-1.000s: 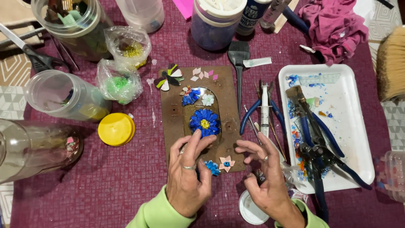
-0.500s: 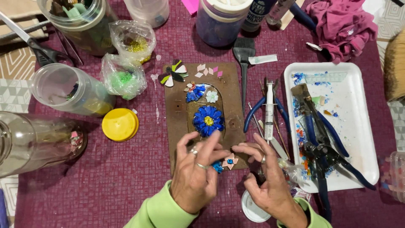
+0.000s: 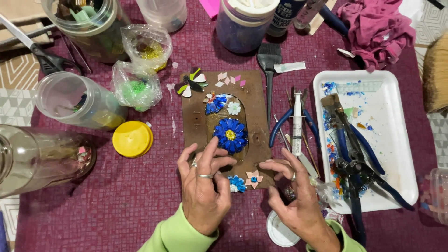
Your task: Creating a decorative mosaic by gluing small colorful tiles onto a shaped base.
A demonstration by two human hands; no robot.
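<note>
A brown board [image 3: 255,116] lies on the maroon mat and carries a large blue mosaic flower [image 3: 230,135], a smaller blue flower [image 3: 215,104], a white flower [image 3: 234,108] and a butterfly [image 3: 191,82]. My left hand [image 3: 204,186] rests at the board's near edge, fingers spread toward the large flower, holding nothing. My right hand [image 3: 297,196] hovers beside the board's near right corner, fingers spread. Between the hands lie a small blue flower [image 3: 237,183] and a pink one [image 3: 253,178].
A white tray [image 3: 396,140] with blue-handled nippers [image 3: 354,154] and glass chips stands to the right. A syringe [image 3: 297,122], a brush [image 3: 269,74], a yellow lid [image 3: 133,138], clear jars [image 3: 74,100], bags of beads [image 3: 135,86] and scissors [image 3: 42,53] surround the board. A pink cloth [image 3: 378,28] lies far right.
Both hands have stayed at the board's near edge; the left hand's fingers have spread out and shifted slightly. The view has drifted a little.
</note>
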